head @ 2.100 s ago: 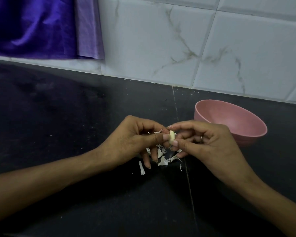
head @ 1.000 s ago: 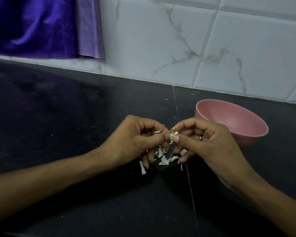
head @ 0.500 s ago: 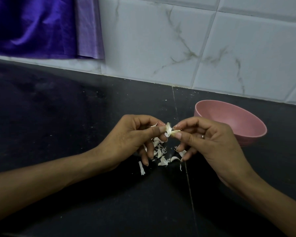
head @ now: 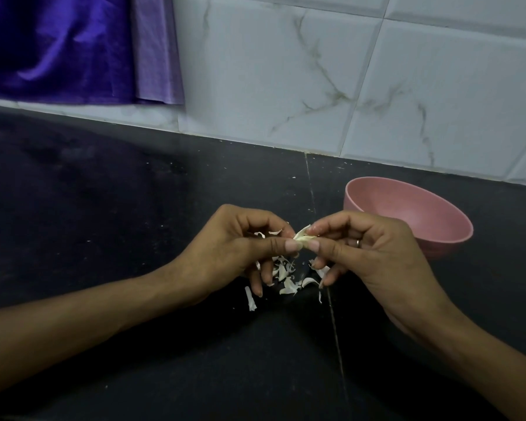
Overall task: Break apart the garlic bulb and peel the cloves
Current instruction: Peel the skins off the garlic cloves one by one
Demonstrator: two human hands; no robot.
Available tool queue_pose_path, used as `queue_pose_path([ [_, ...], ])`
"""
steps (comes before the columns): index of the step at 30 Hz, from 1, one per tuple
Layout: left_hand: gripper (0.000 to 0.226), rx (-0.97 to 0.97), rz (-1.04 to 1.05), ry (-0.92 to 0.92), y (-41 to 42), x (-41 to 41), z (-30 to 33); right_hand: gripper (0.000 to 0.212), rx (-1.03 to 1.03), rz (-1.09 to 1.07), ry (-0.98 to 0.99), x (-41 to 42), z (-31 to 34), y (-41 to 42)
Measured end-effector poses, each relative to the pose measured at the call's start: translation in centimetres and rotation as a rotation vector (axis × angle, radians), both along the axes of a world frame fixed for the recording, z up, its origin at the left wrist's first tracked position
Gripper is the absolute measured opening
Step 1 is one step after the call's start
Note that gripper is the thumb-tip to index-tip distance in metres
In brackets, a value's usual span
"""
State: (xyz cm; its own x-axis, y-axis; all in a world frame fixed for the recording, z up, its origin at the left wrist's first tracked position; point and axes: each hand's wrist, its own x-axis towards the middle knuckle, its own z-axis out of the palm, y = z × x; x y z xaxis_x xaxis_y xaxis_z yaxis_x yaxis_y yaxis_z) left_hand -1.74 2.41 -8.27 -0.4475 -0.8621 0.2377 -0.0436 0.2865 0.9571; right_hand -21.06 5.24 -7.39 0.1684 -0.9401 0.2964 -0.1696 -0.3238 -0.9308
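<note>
Frame centre: left hand [head: 237,241] and right hand [head: 368,247] both pinch garlic clove [head: 305,236]; tight grip risks skin tearing short, clove slipping onto tabletop [head: 134,208].

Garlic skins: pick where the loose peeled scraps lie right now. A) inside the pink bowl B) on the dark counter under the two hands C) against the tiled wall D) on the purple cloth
B: the white garlic skins lie scattered on the dark counter just below the left hand and right hand, which pinch a clove; none show in the visible part of the pink bowl.
</note>
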Motion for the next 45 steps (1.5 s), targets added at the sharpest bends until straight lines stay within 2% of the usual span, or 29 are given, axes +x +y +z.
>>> queue_pose_path([
  [4,0.009,0.02,-0.017,0.018,0.03,0.05,0.06,0.014,0.047,0.03,-0.046,0.14,0.23,-0.01],
  [12,0.012,0.054,-0.086,0.059,0.24,0.04,0.42,0.012,0.229,0.114,-0.183,-0.08,0.55,-0.12],
  [18,0.013,-0.016,-0.032,0.059,0.05,0.09,0.42,0.014,0.241,0.128,-0.221,-0.15,0.81,-0.17],
  [22,0.012,-0.057,-0.019,0.048,-0.18,0.2,0.13,0.014,0.245,0.119,-0.21,-0.12,0.69,-0.29],
  [29,0.007,-0.066,-0.006,0.051,-0.34,0.2,-0.08,0.039,0.209,0.085,-0.177,0.09,0.94,-0.28],
  [45,0.021,-0.068,0.102,0.078,-0.39,0.35,0.43,0.044,0.203,0.109,-0.061,0.09,0.55,-0.43],
])
